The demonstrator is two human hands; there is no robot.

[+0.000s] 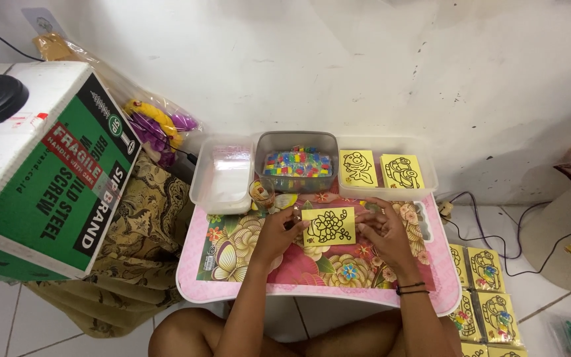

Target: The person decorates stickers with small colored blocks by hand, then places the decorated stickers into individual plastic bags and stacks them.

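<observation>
A small yellow card with a black outline drawing [328, 225] lies on the pink flowered table [312, 271]. My left hand [276, 233] touches the card's left edge, fingers curled around a small thin object I cannot make out. On the card's right edge rest the fingertips of my right hand [383, 230], which has dark bands on its wrist. A small cup [261, 194] stands just beyond my left hand.
Three clear tubs line the table's back: an empty-looking one [223, 173], one with colourful small pieces [297, 162], one holding two yellow cards [386, 170]. A large green and white cardboard box [41, 172] stands left. More yellow cards [487, 291] and cables lie on the floor at right.
</observation>
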